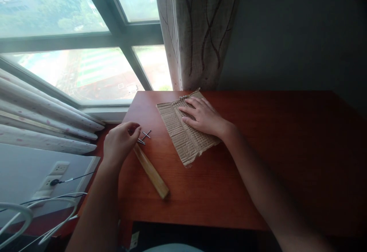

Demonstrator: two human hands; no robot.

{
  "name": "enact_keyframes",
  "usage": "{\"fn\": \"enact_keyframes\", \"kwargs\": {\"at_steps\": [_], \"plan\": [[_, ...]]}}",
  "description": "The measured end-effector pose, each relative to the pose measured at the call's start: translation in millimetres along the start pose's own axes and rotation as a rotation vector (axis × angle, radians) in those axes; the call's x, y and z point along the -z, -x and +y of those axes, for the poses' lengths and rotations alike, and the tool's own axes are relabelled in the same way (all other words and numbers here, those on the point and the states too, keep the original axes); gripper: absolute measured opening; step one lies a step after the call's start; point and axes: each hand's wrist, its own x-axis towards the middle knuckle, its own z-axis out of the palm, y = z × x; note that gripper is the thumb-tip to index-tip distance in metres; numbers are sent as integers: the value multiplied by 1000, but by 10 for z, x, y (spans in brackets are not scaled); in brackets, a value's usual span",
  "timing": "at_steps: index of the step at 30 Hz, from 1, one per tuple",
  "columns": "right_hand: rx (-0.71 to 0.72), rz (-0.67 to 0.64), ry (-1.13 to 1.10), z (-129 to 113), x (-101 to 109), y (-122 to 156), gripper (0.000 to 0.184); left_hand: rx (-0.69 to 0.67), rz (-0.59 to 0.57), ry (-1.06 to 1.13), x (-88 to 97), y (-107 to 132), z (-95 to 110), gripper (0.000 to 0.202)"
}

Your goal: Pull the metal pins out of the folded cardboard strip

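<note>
My right hand [202,116] lies flat, fingers spread, on a torn piece of corrugated cardboard [177,130] on the table. Rows of small holes cover the part of the cardboard under and around that hand, and a few small shiny bits [183,97] sit along its far edge. At the table's left side, my left hand [120,143] has thumb and fingers curled together; whatever may be between them is hidden. Several metal nails [146,134] lie right beside its fingertips, two of them crossed. A wooden handle [151,172] runs from below the left hand toward the near edge; its far end is hidden.
The reddish-brown wooden table [286,149] extends to the right. Behind it stand a window [94,68] and a patterned curtain [200,34]. On the left are another curtain [43,118], wall sockets [54,175] with a black plug, and looped white cables [69,202].
</note>
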Motion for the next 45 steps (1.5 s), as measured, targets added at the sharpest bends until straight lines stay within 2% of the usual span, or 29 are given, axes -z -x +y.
{"fn": "enact_keyframes", "kwargs": {"at_steps": [6, 12, 16, 21, 25, 31, 34, 38, 41, 43, 45], "plan": [[-3, 5, 4, -10, 5, 0, 53, -30, 81, 123, 103, -45, 215, 29], [-7, 1, 2, -25, 13, 1, 53, -254, 180, 318, 161, -233, 707, 26], [0, 19, 5, -14, -5, -3, 53, -443, 135, 364, 84, -490, 1076, 23], [12, 30, 18, -21, 9, 0, 52, -445, 46, 263, -35, -765, 1311, 19], [16, 22, 18, -31, 31, 4, 52, -449, 23, 264, -83, -823, 1349, 18], [13, 38, 24, -22, 13, -1, 51, -465, 96, 312, -109, -826, 1378, 21], [11, 29, 25, -28, 16, 3, 51, -429, 213, 355, -29, -847, 1419, 21], [-5, 12, 8, -34, 27, 8, 52, -384, 354, 428, 231, -833, 1410, 17], [-14, 2, 1, -32, 29, 8, 53, -320, 353, 447, 452, -691, 1250, 14], [-13, -1, 3, -32, 31, 9, 53, -253, 319, 434, 539, -530, 1048, 16], [-11, 0, 3, -34, 34, 10, 53, -165, 257, 391, 545, -348, 791, 20]]}}
